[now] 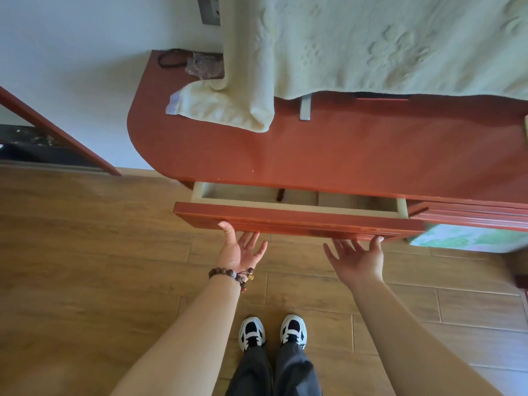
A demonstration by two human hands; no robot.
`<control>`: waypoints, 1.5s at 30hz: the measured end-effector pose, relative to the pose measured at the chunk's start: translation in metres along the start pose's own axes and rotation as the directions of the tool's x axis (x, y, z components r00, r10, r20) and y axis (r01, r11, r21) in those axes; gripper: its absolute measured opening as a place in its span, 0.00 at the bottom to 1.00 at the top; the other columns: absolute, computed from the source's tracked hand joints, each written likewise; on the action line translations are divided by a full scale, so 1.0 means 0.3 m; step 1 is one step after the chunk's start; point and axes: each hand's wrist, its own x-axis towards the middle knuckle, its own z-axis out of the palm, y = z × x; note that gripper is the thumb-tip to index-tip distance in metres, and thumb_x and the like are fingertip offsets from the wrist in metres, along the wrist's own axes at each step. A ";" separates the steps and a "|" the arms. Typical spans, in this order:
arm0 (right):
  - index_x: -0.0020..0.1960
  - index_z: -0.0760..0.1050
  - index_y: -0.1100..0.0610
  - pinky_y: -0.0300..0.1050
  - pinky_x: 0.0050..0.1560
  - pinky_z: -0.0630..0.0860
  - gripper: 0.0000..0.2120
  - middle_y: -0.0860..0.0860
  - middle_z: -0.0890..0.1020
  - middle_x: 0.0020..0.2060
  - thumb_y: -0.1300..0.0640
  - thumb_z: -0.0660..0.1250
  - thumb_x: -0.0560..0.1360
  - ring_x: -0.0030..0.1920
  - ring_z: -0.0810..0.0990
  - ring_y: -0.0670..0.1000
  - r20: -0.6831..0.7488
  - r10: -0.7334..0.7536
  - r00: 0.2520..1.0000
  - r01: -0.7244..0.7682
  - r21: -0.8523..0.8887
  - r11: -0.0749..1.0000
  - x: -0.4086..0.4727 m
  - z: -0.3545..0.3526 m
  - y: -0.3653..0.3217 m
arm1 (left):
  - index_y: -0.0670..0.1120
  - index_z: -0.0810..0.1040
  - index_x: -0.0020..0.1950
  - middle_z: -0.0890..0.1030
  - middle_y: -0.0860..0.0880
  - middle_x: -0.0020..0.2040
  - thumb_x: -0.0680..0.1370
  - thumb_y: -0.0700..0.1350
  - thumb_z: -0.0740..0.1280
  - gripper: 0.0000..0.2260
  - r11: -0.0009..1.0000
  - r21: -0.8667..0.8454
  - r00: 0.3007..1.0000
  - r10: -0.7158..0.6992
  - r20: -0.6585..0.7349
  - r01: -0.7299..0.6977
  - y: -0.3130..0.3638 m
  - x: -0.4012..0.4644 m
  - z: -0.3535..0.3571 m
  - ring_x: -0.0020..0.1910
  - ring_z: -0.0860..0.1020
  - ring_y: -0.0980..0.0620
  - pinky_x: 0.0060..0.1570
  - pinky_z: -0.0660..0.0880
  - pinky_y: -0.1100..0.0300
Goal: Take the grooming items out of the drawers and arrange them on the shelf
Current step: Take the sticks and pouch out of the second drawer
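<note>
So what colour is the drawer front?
Reddish-brown wood on the drawer front, matching the tabletop; seen in the head view.

Bright, soft daylight; sharp centre, wide-angle bending at edges.

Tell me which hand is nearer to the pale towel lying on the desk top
Left. The left hand is under the drawer front, below the towel; the right hand is farther right along it.

Two hands, left hand (pixel 241 250) and right hand (pixel 357 257), one open drawer (pixel 300 221), one towel (pixel 223 110), two shoes.
</note>
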 end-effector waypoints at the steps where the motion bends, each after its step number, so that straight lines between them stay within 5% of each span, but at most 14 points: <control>1: 0.75 0.58 0.53 0.62 0.68 0.64 0.35 0.57 0.65 0.72 0.32 0.53 0.75 0.71 0.66 0.55 -0.006 0.003 1.000 -0.003 -0.006 1.000 -0.018 -0.022 0.009 | 0.49 0.59 0.74 0.68 0.45 0.71 0.57 0.64 0.66 0.48 1.000 -0.006 1.000 -0.002 -0.006 0.002 -0.011 -0.018 -0.021 0.71 0.67 0.45 0.58 0.71 0.42; 11: 0.74 0.59 0.55 0.62 0.65 0.64 0.33 0.57 0.66 0.72 0.34 0.49 0.77 0.73 0.64 0.55 -0.080 0.039 0.996 -0.041 -0.019 0.999 -0.175 -0.216 0.096 | 0.45 0.70 0.50 0.74 0.46 0.53 0.59 0.61 0.66 0.27 0.998 -0.045 0.998 -0.050 -0.024 0.049 -0.099 -0.181 -0.232 0.63 0.70 0.45 0.62 0.66 0.40; 20: 0.76 0.56 0.55 0.60 0.68 0.62 0.33 0.56 0.64 0.73 0.35 0.48 0.78 0.74 0.62 0.54 -0.096 0.052 0.994 -0.055 -0.026 0.998 -0.232 -0.272 0.124 | 0.46 0.71 0.51 0.67 0.47 0.72 0.57 0.61 0.67 0.28 0.994 -0.079 0.997 -0.076 -0.033 0.073 -0.124 -0.236 -0.305 0.72 0.65 0.43 0.64 0.64 0.39; 25: 0.75 0.57 0.55 0.59 0.70 0.61 0.34 0.56 0.65 0.73 0.35 0.47 0.78 0.74 0.62 0.54 -0.091 0.062 0.994 -0.064 -0.022 0.998 -0.252 -0.294 0.135 | 0.47 0.71 0.53 0.69 0.46 0.70 0.56 0.60 0.69 0.30 0.993 -0.091 0.996 -0.080 -0.034 0.077 -0.140 -0.244 -0.334 0.72 0.65 0.43 0.63 0.64 0.39; 29: 0.75 0.57 0.55 0.58 0.71 0.59 0.33 0.56 0.64 0.74 0.35 0.46 0.78 0.75 0.61 0.53 -0.081 0.080 0.994 -0.081 -0.007 0.997 -0.264 -0.314 0.139 | 0.47 0.69 0.60 0.73 0.46 0.58 0.45 0.58 0.75 0.45 0.991 -0.110 0.997 -0.073 -0.024 0.070 -0.152 -0.259 -0.357 0.63 0.70 0.43 0.61 0.66 0.39; 33: 0.74 0.60 0.56 0.58 0.71 0.59 0.32 0.56 0.66 0.73 0.37 0.46 0.79 0.74 0.62 0.53 -0.083 0.096 0.992 -0.096 0.007 0.995 -0.264 -0.328 0.147 | 0.48 0.63 0.71 0.73 0.45 0.62 0.53 0.59 0.72 0.49 0.992 -0.112 0.997 -0.068 -0.034 0.064 -0.153 -0.267 -0.369 0.67 0.69 0.43 0.64 0.66 0.41; 39: 0.73 0.61 0.57 0.59 0.71 0.61 0.30 0.56 0.70 0.70 0.38 0.49 0.79 0.71 0.67 0.56 -0.090 0.081 0.993 -0.085 -0.037 0.996 -0.308 -0.324 0.144 | 0.46 0.62 0.73 0.73 0.46 0.64 0.64 0.65 0.61 0.41 0.986 0.153 0.996 -0.065 -0.057 0.074 -0.138 -0.310 -0.379 0.68 0.71 0.44 0.66 0.68 0.43; 45: 0.69 0.66 0.61 0.58 0.59 0.71 0.22 0.60 0.77 0.57 0.48 0.52 0.82 0.60 0.76 0.59 -0.111 0.064 0.992 -0.101 -0.364 0.926 -0.399 -0.313 0.127 | 0.43 0.68 0.69 0.74 0.43 0.66 0.75 0.62 0.52 0.31 0.800 0.587 0.987 -0.162 0.014 0.123 -0.091 -0.412 -0.339 0.62 0.75 0.44 0.65 0.70 0.45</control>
